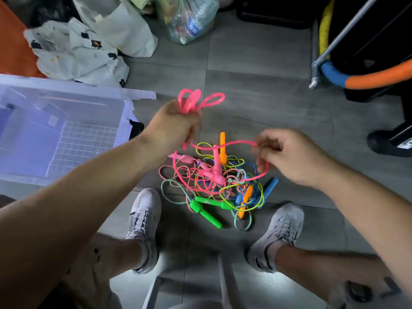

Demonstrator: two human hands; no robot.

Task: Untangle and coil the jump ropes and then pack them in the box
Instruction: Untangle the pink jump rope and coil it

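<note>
**Pink rope in both hands, rest tangled on the floor**

Grey shoes stood apart on the grey tile floor, nearest the camera. The pile of jump ropes lay between them and just ahead: pink, yellow, blue and braided cords all knotted together. Two green handles sat at its near edge, a blue handle at its right, and an orange handle poked out at the far side.

Above the pile, the right hand pinched a strand of the pink rope between thumb and fingertips; it was blurred, so I couldn't make out the exact finger layout. From there the strand looped down into the tangle and ran left to the left hand. That hand was clenched around several gathered pink loops, which stuck out above the fist. The rope's lower part was still buried in the pile.

The box, clear plastic with an open top, sat on the floor left of the pile and apart from it.

Further back were a white printed cloth and a clear plastic bag. An orange and blue hoop was at far right.
</note>
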